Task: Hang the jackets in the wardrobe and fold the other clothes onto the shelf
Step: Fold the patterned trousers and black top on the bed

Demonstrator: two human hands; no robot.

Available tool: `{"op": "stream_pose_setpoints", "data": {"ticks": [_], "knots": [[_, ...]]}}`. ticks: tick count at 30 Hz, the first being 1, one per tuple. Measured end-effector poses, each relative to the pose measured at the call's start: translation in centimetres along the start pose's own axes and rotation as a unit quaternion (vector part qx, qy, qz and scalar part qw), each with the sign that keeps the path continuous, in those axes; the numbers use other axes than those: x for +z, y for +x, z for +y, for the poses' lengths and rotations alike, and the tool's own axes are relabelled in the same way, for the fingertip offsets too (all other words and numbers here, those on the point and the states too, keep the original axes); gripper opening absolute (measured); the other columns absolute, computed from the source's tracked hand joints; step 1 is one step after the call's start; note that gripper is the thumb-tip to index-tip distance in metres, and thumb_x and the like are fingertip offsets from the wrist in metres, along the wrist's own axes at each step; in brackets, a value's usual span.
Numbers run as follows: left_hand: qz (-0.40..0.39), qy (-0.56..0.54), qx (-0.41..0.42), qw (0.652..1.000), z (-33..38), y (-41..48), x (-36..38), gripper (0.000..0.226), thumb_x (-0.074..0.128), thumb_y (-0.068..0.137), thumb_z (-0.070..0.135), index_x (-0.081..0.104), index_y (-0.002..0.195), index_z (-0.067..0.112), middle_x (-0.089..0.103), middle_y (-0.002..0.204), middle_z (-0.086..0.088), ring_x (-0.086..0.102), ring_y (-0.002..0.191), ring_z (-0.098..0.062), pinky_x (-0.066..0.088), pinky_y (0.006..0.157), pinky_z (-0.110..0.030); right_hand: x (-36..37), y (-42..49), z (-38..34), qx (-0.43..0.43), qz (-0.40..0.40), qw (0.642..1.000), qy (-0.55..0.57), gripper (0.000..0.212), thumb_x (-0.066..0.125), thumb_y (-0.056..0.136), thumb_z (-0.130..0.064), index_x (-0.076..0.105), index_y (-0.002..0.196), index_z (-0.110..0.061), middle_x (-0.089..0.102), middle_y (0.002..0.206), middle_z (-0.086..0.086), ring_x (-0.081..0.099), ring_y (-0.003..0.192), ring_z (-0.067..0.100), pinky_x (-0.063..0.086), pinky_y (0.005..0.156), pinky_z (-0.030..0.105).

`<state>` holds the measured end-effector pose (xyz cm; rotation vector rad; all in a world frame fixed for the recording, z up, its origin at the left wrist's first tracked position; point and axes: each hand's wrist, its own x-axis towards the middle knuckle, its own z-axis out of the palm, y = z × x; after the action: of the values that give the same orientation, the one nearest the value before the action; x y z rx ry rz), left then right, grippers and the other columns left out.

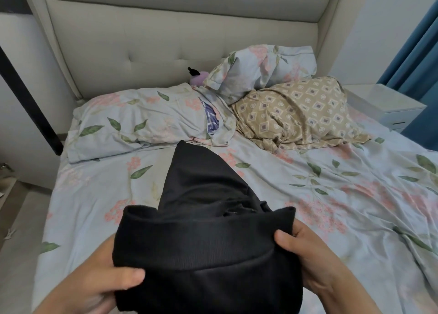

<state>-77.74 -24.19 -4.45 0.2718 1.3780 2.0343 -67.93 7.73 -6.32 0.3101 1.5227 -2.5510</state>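
— Where is the black garment (203,254) lying?

— It is stretching along the floral sheet (331,195) of the bed. Its near end is being held up in the person's hands, and its far end is tapering to a narrow tip just short of the long floral pillow (132,124).

— How is it looking?

— It is showing plain matte black all over, with no print. The near end is rolling over into a thick band with fine ribbing. Beyond the band the cloth is bunching into creases, then lying smoother toward the tip.

— What are the hands doing?

— The left hand (104,280) is gripping the band's left side, thumb pressing on top and fingers tucked under the cloth. The right hand (305,254) is gripping the right side, thumb on the front and fingers curling round the edge. The two hands are sitting well apart, holding the band spread between them.

— What else is showing?

— A second floral pillow (260,69) is leaning against the padded headboard (166,36), and a beige patterned pillow (296,112) is lying just beside it. A purple soft toy (199,77) is peeking out behind the pillows. A white nightstand (388,107) and a blue curtain (417,53) are standing at the right.
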Motion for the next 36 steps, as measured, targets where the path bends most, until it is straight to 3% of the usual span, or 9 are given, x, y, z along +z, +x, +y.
{"op": "stream_pose_setpoints", "data": {"ticks": [5,7,9,15,18,23,28,31,36], "knots": [[0.007,-0.002,0.036,0.999,-0.4,1.3,0.0,0.091,0.093,0.026,0.009,0.073,0.114,0.023,0.067,0.123,-0.017,0.065,0.113,-0.033,0.056,0.089,-0.037,-0.6,-0.1,-0.2,0.089,-0.019,0.996,-0.014,0.05,0.073,0.082,-0.019,0.064,0.128,-0.004,0.059,0.135,0.023,0.058,0.125,0.036,0.051,0.097,0.037],[0.026,-0.014,0.02,0.999,-0.8,2.0,-0.2,0.082,0.083,0.04,-0.005,0.072,0.116,0.022,0.065,0.127,-0.018,0.063,0.116,-0.034,0.051,0.095,-0.041,-0.9,-0.3,0.0,0.096,-0.037,0.995,-0.013,0.049,0.069,0.083,-0.018,0.063,0.13,-0.006,0.057,0.139,0.022,0.054,0.13,0.036,0.049,0.101,0.037],[0.036,-0.025,0.01,0.999,-1.0,2.5,-0.1,0.08,0.07,0.046,-0.028,0.074,0.111,0.019,0.067,0.123,-0.02,0.066,0.11,-0.036,0.056,0.088,-0.04,-1.0,-0.1,0.3,0.08,-0.011,0.997,-0.004,0.043,0.07,0.083,-0.014,0.066,0.126,-0.007,0.059,0.136,0.023,0.058,0.125,0.036,0.052,0.097,0.036],[0.146,0.06,0.015,0.987,-0.2,6.3,-0.4,0.035,0.066,0.07,0.005,0.077,0.091,0.03,0.073,0.108,-0.011,0.073,0.093,-0.026,0.058,0.071,-0.035,-0.2,2.7,-0.9,-0.022,0.174,0.976,-0.126,0.021,0.077,0.079,-0.019,0.077,0.1,-0.023,0.074,0.111,0.012,0.072,0.102,0.027,0.058,0.078,0.033],[0.172,0.14,0.038,0.974,0.7,10.4,-1.1,0.031,0.064,0.087,0.005,0.07,0.105,0.029,0.075,0.103,0.001,0.073,0.091,-0.015,0.054,0.069,-0.027,0.0,6.3,-2.7,-0.068,0.246,0.945,-0.202,0.012,0.069,0.089,-0.021,0.076,0.095,-0.029,0.077,0.1,-0.004,0.074,0.092,0.015,0.054,0.076,0.031],[0.198,0.094,0.01,0.976,2.0,19.7,-3.5,0.013,0.064,0.093,0.013,0.07,0.104,0.017,0.076,0.098,-0.006,0.074,0.079,-0.015,0.056,0.058,-0.022,-2.4,15.7,-5.0,-0.102,0.296,0.914,-0.26,0.014,0.07,0.088,-0.039,0.071,0.098,-0.03,0.076,0.091,-0.014,0.072,0.081,0.004,0.054,0.069,0.027],[0.151,-0.056,-0.083,0.983,1.2,23.9,-5.7,0.037,0.052,0.098,0.029,0.08,0.079,0.015,0.074,0.083,-0.003,0.073,0.073,-0.018,0.058,0.06,-0.027,-6.8,23.5,-4.5,-0.067,0.337,0.92,-0.189,0.03,0.072,0.088,-0.035,0.07,0.11,-0.016,0.077,0.093,0.002,0.075,0.085,0.021,0.059,0.074,0.035],[0.149,0.001,-0.179,0.972,-2.4,22.5,-7.5,0.025,0.057,0.094,0.03,0.072,0.095,0.011,0.069,0.085,-0.007,0.067,0.071,-0.024,0.053,0.067,-0.033,-8.9,24.1,-3.2,0.05,0.325,0.929,-0.169,0.041,0.068,0.091,-0.045,0.067,0.114,-0.01,0.074,0.105,0.01,0.071,0.094,0.028,0.058,0.086,0.041],[0.103,0.042,-0.205,0.973,-8.2,15.9,-9.6,0.046,0.068,0.076,0.022,0.064,0.118,0.004,0.074,0.109,-0.013,0.074,0.09,-0.023,0.058,0.06,-0.029,-10.1,16.3,-1.6,0.133,0.239,0.961,-0.028,0.047,0.056,0.094,-0.049,0.066,0.112,-0.007,0.063,0.093,0.011,0.061,0.083,0.028,0.048,0.075,0.033]]}}
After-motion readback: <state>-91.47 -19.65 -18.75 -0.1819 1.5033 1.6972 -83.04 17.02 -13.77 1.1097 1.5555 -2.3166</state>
